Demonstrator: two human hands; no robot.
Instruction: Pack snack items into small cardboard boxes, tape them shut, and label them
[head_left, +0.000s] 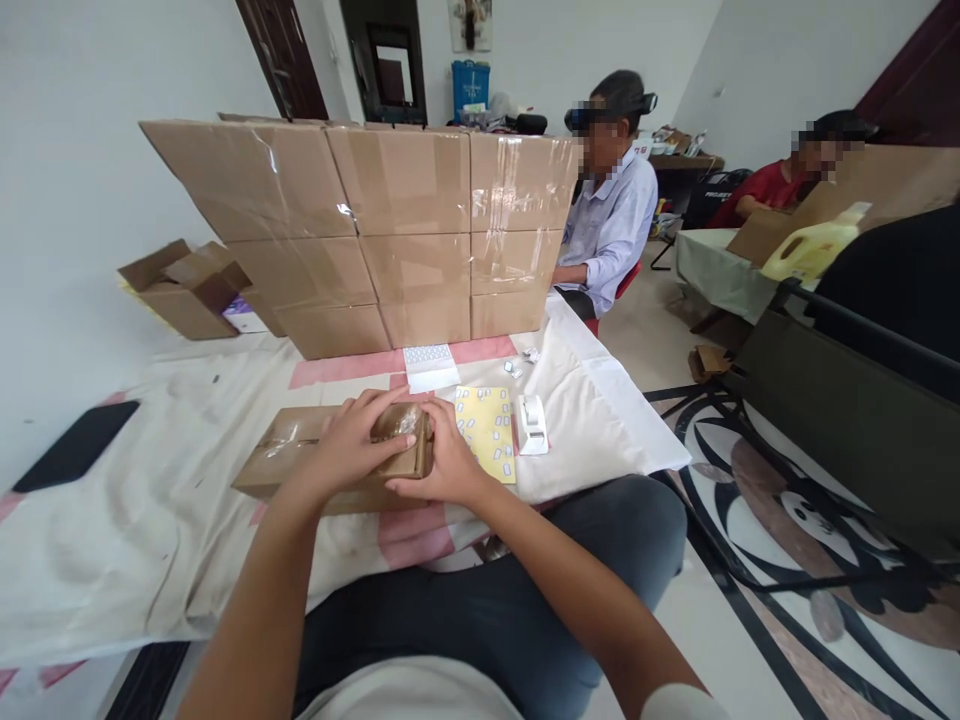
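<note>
Head view shows a cloth-covered surface [172, 500], with a long brown cardboard box [281, 440] lying near its front edge. At the box's right end, the left hand [354, 437] and right hand [453, 464] clasp a squarish cardboard block [406, 464] from both sides, thumbs spread from curved fingers; whether it is a separate box, I cannot tell. Glossy clear tape [401, 421] crosses its top.
</note>
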